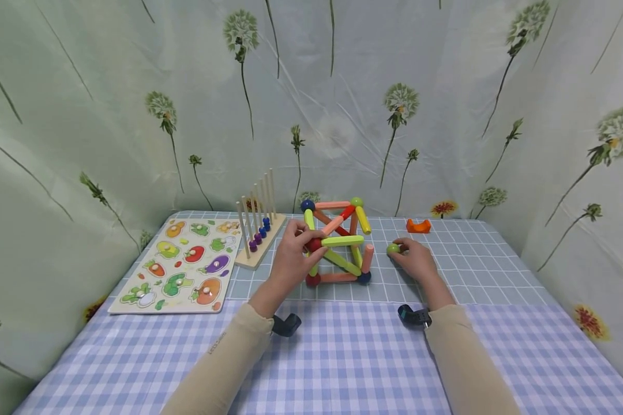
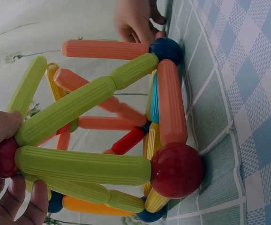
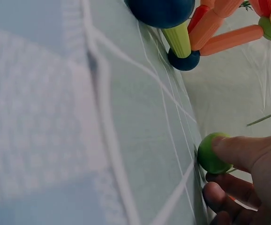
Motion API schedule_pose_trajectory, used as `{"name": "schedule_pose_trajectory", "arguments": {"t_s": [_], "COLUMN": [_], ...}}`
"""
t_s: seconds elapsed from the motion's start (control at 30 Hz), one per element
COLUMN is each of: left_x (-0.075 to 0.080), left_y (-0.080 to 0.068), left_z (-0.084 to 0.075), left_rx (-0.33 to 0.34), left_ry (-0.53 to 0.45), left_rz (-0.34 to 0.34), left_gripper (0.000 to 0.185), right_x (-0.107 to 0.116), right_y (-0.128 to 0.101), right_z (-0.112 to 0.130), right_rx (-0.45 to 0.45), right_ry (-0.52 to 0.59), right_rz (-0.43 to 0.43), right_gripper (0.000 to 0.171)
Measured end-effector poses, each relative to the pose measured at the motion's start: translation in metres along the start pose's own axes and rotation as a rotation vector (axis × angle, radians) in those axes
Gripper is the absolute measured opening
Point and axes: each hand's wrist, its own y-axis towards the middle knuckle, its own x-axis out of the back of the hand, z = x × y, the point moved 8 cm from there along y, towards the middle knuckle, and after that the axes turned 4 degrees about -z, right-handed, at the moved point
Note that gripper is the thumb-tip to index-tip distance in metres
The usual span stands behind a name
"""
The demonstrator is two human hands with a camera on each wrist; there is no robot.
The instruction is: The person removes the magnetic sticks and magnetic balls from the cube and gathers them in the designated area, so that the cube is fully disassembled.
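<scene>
Fingers on the left hand [image 1: 291, 253] have a red ball [image 1: 314, 244] pinched at the near top corner of the stick frame [image 1: 342, 262] in the head view; the right hand [image 1: 417, 262] pinches a green ball [image 1: 393, 248] just right of the frame. Tug that corner too hard and joints could pop, imo. Left wrist cam catches a light-blue stick [image 2: 155, 98] through the frame's gaps, which head view doesn't. Right wrist cam shows the thumb [image 3: 241, 149] on the green ball; can't tell if it's touching the bench [image 3: 140, 126].

The table [image 1: 545, 346] has room along its right edge; a stick tower [image 1: 344, 241] blocks the back middle, a puzzle [image 1: 179, 268] the left edge.
</scene>
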Motion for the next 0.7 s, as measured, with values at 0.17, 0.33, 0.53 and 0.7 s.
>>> {"name": "schedule_pose_trajectory", "arguments": {"t_s": [0.17, 0.33, 0.53, 0.7], "left_x": [0.0, -0.002, -0.001, -0.001], "left_y": [0.0, -0.001, -0.001, -0.001], "left_z": [0.0, -0.001, 0.0, 0.001], "left_rx": [-0.014, -0.024, -0.004, -0.002], "left_ry": [0.007, 0.011, -0.013, -0.012], "left_rz": [-0.005, -0.005, 0.0, 0.003], "left_gripper": [0.024, 0.024, 0.023, 0.024], "right_x": [-0.001, -0.003, -0.004, -0.004], "right_y": [0.002, 0.003, 0.003, 0.001], "right_z": [-0.004, -0.011, -0.013, -0.014], "right_rx": [-0.002, -0.004, -0.038, -0.048], "right_ry": [-0.003, -0.008, 0.016, 0.054], "right_rz": [-0.041, -0.078, -0.084, -0.071], "right_gripper": [0.046, 0.046, 0.055, 0.059]}}
